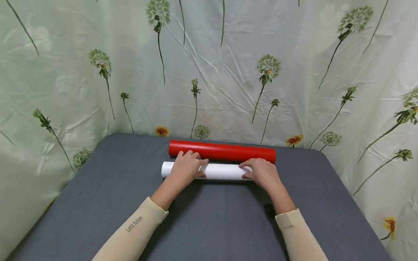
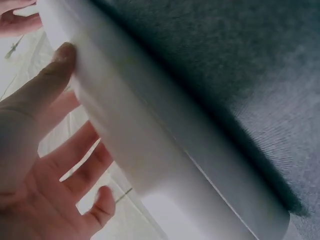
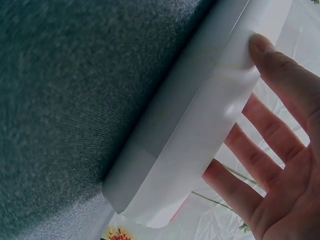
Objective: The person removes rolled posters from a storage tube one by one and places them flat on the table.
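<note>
A white roll [image 1: 224, 172], which looks like rolled paper or sheet, lies crosswise on the grey table in the head view. My left hand [image 1: 184, 169] grips it left of its middle, thumb [image 2: 64, 55] against the near side and fingers reaching over to the far side. Towards the roll's right end, my right hand [image 1: 263, 174] holds it the same way, its thumb [image 3: 262, 47] pressed on the near surface. A straight sheet edge runs lengthwise along the roll in both wrist views. The right hand covers the roll's right end in the head view.
A longer-looking red roll [image 1: 225, 151] lies parallel just behind the white one, near the table's back edge. The grey cloth-covered table [image 1: 203, 226] spreads in front of both. A curtain with dandelion print [image 1: 230, 80] hangs behind and at the sides.
</note>
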`<state>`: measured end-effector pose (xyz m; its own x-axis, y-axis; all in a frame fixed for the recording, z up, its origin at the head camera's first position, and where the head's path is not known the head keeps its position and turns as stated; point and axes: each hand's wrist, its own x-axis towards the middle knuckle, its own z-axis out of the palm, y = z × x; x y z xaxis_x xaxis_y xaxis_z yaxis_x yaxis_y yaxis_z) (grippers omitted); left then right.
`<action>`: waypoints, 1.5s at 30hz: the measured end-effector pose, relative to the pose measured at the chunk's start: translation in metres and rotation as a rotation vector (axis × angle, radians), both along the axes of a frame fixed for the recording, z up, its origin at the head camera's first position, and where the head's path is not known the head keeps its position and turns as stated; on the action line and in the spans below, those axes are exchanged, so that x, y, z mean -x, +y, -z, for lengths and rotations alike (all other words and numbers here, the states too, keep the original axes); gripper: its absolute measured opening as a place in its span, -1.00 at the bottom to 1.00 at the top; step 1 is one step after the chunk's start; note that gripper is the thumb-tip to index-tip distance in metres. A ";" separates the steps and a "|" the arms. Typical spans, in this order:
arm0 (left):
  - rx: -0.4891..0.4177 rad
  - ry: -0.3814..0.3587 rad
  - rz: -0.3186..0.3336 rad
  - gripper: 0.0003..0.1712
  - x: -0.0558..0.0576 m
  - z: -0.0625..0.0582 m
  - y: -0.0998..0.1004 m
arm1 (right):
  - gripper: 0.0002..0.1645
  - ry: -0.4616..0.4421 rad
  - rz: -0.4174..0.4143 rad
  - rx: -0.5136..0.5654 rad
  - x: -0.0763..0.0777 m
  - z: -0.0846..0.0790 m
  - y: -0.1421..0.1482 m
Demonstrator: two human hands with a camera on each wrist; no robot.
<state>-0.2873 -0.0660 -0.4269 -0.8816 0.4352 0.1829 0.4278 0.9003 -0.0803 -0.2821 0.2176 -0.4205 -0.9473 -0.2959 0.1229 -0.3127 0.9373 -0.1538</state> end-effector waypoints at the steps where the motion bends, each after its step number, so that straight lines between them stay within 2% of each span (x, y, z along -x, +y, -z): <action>1: -0.005 -0.015 0.005 -0.35 0.001 -0.001 -0.001 | -0.58 0.001 -0.001 0.002 0.001 0.000 0.000; 11: 0.045 -0.136 0.031 -0.36 -0.006 -0.013 0.002 | -0.62 0.001 -0.038 0.031 0.001 0.006 0.001; 21: 0.007 -0.248 0.077 -0.36 -0.015 -0.026 -0.001 | -0.61 0.037 -0.067 0.013 0.003 0.008 0.003; 29: -0.091 -0.351 0.092 -0.27 -0.020 -0.029 -0.009 | -0.60 0.070 -0.086 0.030 0.003 0.011 0.002; 37: -0.070 -0.451 0.125 -0.20 -0.020 -0.039 -0.001 | -0.56 0.118 -0.035 0.018 0.006 0.013 0.002; 40: -0.059 -0.514 0.134 -0.15 -0.021 -0.042 0.002 | -0.49 0.100 -0.041 0.053 0.007 0.015 0.002; 45: -0.064 -0.572 0.146 -0.06 -0.024 -0.039 0.008 | -0.31 0.000 -0.049 0.108 0.008 0.016 0.000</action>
<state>-0.2636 -0.0579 -0.3876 -0.7797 0.5631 -0.2738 0.5068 0.8244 0.2521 -0.2904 0.2172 -0.4365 -0.9322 -0.3266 0.1562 -0.3574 0.8989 -0.2536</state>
